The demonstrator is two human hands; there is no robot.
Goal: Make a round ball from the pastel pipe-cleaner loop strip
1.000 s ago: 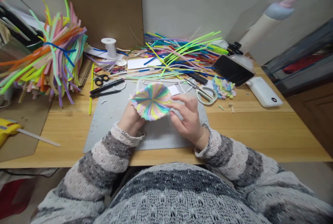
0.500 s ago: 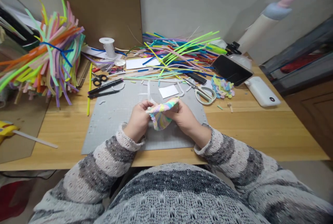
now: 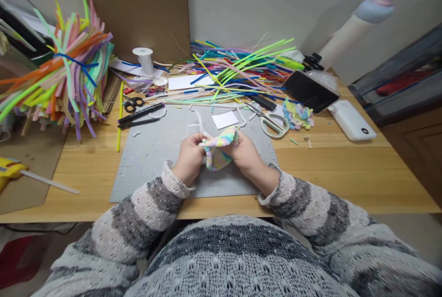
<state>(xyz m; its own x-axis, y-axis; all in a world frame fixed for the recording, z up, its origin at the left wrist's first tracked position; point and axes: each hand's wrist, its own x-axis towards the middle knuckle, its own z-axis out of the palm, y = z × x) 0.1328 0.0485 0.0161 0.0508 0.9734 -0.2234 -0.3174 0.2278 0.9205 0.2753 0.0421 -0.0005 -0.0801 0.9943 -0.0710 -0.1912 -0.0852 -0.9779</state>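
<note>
While the wooden worktop [image 3: 345,170] carries a grey mat [image 3: 141,168], I see the left hand [image 3: 189,156] and right hand [image 3: 249,156] over it, both pinching one bent rainbow piece [image 3: 218,152], equally near. It sits between them, three o'clock from the left, nine o'clock from the right. Its top edge slants from eight toward two o'clock. One thin white strip [image 3: 200,124] points toward eleven beside the left hand.

craft piece [image 3: 217,158]: pastel multicolour stripes | sleeves [image 3: 133,221]: grey-and-white bands | mat [image 3: 148,163]: pale grey
</note>
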